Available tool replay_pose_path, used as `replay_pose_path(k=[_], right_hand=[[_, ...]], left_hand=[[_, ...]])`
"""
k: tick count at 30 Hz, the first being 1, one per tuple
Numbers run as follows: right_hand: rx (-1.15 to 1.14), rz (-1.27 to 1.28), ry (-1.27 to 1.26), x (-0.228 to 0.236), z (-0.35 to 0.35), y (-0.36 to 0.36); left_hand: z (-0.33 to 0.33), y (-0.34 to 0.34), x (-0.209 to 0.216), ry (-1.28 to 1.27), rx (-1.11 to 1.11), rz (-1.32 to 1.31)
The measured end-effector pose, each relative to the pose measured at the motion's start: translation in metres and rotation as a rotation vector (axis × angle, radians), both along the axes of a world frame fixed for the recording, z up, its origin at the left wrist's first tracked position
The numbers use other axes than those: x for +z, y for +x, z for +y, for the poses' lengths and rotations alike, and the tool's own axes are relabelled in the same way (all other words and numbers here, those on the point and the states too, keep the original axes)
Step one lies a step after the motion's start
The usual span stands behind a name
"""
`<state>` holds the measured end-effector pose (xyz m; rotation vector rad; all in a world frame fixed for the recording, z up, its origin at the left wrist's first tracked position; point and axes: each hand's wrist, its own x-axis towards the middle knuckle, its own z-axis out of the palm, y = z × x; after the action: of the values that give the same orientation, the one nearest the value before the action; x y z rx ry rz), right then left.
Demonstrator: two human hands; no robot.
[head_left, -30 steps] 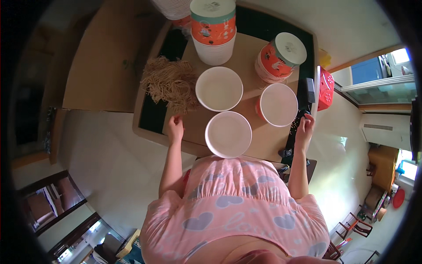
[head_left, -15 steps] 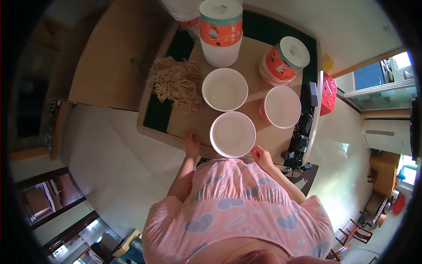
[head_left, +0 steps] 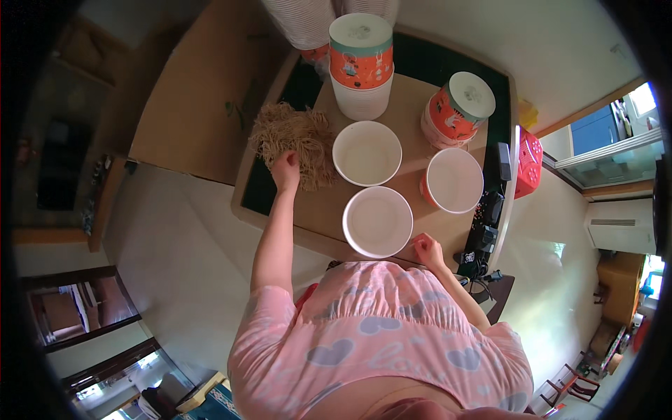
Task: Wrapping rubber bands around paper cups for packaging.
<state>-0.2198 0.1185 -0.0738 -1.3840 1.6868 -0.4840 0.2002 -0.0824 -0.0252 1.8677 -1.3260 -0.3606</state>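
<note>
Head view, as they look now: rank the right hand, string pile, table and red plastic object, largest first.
1. Table
2. String pile
3. Red plastic object
4. Right hand

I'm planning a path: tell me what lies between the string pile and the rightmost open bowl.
In the head view, another open bowl stands between the string pile and rightmost bowl.

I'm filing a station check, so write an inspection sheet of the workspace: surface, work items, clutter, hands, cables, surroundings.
Surface: brown board on a green-topped table.
Work items: tan string bundle; three open tubs; two upturned tub stacks.
Clutter: black adapters along the table's right side.
Hands: left hand at the string bundle, grip unclear; right hand curled by the near edge, nothing visible held.
Cables: dark cords at the near right corner.
Surroundings: brown cardboard at left; red plastic item at right; pale floor.
</note>
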Motion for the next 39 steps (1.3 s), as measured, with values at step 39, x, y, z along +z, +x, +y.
replay_pose_path(k=[39], right_hand=[[-0.217, -1.136, 0.414, 0.186, -0.033, 0.09]], left_hand=[[0.13, -0.158, 0.184, 0.46, -0.912, 0.283]])
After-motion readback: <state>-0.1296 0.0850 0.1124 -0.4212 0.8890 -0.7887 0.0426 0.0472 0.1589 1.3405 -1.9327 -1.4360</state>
